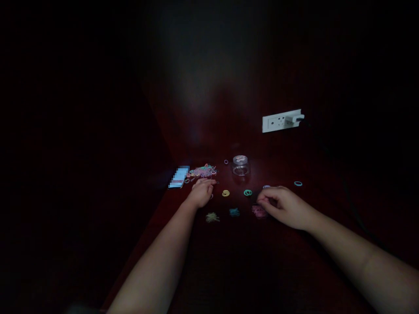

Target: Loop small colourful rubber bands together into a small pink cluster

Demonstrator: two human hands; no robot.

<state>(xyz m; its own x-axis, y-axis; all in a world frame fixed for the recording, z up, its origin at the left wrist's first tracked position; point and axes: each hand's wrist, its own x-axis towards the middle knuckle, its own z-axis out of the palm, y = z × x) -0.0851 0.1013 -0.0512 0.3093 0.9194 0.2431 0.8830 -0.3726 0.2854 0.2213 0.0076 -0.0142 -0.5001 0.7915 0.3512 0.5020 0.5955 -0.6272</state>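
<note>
pink, thin, ring-shaped elastic-looking bands (259,212) lie in a loose pile under the right hand (279,204), whose thumb and forefinger come close together just over it; whether a band sits between those tips, i cannot tell. the left hand (202,192), palm down with its fingers loosely stretched, is at the near side of a mixed heap of pastel bands (205,170); i cannot tell if it has hold of one.

bands this slight seem best taken singly by the fingertips, lifted straight up so that neighbours don't drag along, and let go low over their own colour. the small yellow bands (225,193) and the green bands (248,192) lie between the hands, so a wrist kept high should spare them, as well as the blue pile (234,212) and the pale yellow-green pile (212,217) nearer the body.

as for edges, the glossy dark red table (235,261) ends on the left just beside the lit, flat phone (179,176), leaving the left forearm little spare room there. the clear, lidded plastic jar (241,166) stands behind the rows. more open surface lies in front of the piles.
</note>
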